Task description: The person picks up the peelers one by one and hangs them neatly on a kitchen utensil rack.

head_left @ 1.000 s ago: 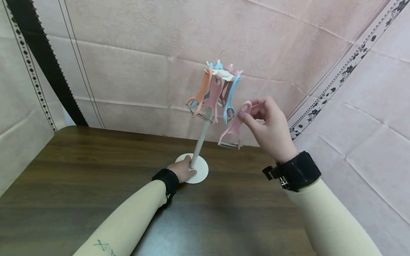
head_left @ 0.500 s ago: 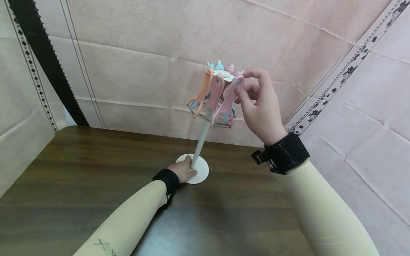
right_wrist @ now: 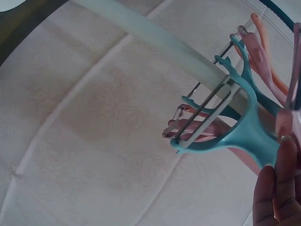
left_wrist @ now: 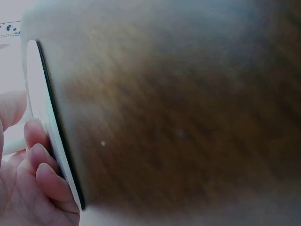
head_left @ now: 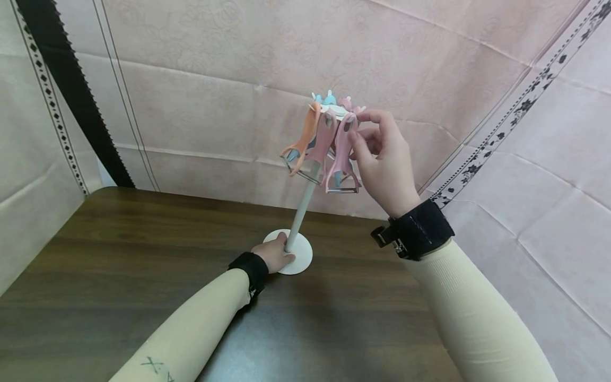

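Observation:
A white stand (head_left: 300, 212) with a round base rises from the table, its top ringed with small blue and pink animal-shaped figures. Several peelers hang round it: an orange peeler (head_left: 306, 130), a pink peeler (head_left: 323, 140) and, plain in the right wrist view, a blue peeler (right_wrist: 251, 127). My right hand (head_left: 386, 162) pinches another pink peeler (head_left: 342, 151) by its handle, close against the stand's top; whether it sits on a hook cannot be made out. Low down, my left hand (head_left: 273, 255) grips the stand at its base, curled fingers (left_wrist: 49, 181) along the rim.
The brown wooden table (head_left: 143, 265) spreads out around the base. Patterned cloth (head_left: 205, 116) hangs right behind the stand, with more at both sides. A black toothed strip (head_left: 78, 95) runs down at the left.
My right hand has carried the pink peeler up and left to the stand's top, in front of a blue peeler. Lately the peeler swung more upright. My left hand stays at the base.

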Available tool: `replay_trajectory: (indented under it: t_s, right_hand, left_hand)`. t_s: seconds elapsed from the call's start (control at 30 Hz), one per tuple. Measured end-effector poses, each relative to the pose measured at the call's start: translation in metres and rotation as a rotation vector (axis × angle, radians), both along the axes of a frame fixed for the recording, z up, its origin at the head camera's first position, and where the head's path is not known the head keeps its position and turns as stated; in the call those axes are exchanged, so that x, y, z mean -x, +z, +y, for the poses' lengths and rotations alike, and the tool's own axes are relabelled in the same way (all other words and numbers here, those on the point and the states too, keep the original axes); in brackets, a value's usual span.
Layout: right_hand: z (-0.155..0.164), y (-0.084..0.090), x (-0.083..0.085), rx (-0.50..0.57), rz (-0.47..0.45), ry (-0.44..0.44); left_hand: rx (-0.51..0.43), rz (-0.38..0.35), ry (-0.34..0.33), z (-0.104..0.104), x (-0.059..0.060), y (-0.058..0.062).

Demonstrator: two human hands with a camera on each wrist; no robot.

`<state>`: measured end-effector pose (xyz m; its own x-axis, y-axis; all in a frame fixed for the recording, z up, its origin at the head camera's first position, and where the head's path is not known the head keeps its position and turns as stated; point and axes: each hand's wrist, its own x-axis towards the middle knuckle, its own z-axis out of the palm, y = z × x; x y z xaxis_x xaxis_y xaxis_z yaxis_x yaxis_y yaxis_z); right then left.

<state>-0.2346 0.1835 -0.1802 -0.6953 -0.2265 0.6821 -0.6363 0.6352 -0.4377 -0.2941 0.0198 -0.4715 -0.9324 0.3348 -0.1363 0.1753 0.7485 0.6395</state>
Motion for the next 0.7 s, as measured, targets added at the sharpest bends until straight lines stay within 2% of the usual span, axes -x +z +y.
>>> replay_trajectory:
  t_s: [0.33, 0.47, 0.6, 0.7]
  right_hand:
    - [0.005, -0.015, 0.0, -0.009, -0.052, 0.03]
    - [0.014, -0.027, -0.001, 0.035, -0.028, 0.033]
    - [0.028, -0.052, -0.002, 0.092, -0.026, -0.031]
    - [0.039, -0.085, -0.001, 0.12, -0.132, -0.07]
  left_hand:
    - [0.006, 0.006, 0.006, 0.0, -0.001, 0.0]
    - [0.011, 0.008, 0.005, 0.001, 0.001, -0.002]
    - [0.015, 0.01, -0.021, -0.001, 0.0, -0.003]
    - [0.045, 0.014, -0.049, -0.005, -0.004, -0.002]
